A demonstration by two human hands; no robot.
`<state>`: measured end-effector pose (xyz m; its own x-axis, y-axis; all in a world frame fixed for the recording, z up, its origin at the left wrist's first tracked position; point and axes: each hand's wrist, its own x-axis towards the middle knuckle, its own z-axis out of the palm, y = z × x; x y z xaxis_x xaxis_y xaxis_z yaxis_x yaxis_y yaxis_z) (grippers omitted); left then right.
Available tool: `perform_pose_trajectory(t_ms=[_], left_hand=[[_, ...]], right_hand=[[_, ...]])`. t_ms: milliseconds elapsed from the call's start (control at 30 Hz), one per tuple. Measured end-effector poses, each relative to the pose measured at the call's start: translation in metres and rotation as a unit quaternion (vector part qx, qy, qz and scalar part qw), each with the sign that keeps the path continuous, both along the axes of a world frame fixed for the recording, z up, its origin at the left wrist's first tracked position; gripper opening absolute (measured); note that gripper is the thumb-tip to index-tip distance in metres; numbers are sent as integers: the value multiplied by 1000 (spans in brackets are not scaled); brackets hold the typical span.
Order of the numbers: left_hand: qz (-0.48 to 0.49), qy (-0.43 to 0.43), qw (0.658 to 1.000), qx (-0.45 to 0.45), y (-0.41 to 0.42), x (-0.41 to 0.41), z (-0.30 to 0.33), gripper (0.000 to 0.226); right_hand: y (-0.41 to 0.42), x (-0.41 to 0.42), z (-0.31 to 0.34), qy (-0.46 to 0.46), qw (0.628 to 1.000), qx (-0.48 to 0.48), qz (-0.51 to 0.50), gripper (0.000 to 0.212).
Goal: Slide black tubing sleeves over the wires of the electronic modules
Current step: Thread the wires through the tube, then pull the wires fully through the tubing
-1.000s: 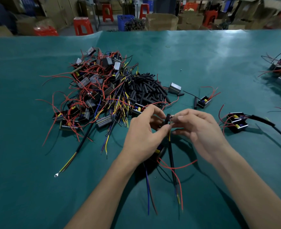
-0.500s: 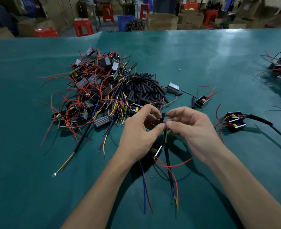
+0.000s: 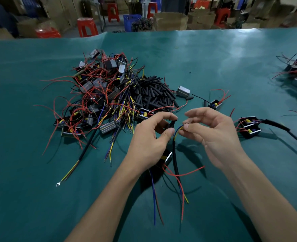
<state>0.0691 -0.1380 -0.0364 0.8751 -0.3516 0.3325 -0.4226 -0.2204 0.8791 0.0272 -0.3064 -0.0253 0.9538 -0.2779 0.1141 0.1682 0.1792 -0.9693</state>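
My left hand [image 3: 149,145] pinches a black sleeve [image 3: 171,124]; my right hand [image 3: 212,135] pinches the blue and yellow wire ends [image 3: 178,130], hands just apart. Next I'd thread them in.

Landmark: pile of black sleeves [image 3: 153,95] on the green table [image 3: 214,63]. Left of it, touching, a wide tangle of modules w/ red wires [image 3: 99,95] blocks any low pass; stray red leads spread out past it. Right of pile: one grey module [image 3: 183,90], then a small module [image 3: 215,104], then two sleeved modules [image 3: 249,127] w/ a black cable trailing right. Beyond pile, bare cloth to the far edge. Near side: both hands, loose wires [image 3: 170,180]; bare cloth either side of forearms.
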Motion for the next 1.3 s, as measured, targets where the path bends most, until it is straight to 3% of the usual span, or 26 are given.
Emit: perform_pose_trajectory(t_ms=[633, 767, 967, 1100, 1300], left_hand=[[-26, -4, 999, -35, 1, 3, -1, 17], [-2, 1, 1000, -27, 1, 3, -2, 21], [22, 26, 999, -39, 1, 2, -3, 4], [42, 26, 998, -45, 0, 1, -4, 19], [60, 26, 996, -57, 0, 0, -2, 23]], right_hand=[[14, -2, 1, 25, 995, 76, -68, 12], [15, -1, 4, 39, 994, 83, -63, 23], [15, -1, 6, 57, 993, 81, -57, 34], [16, -2, 6, 62, 993, 90, -38, 41], [14, -3, 7, 56, 993, 101, -13, 41]])
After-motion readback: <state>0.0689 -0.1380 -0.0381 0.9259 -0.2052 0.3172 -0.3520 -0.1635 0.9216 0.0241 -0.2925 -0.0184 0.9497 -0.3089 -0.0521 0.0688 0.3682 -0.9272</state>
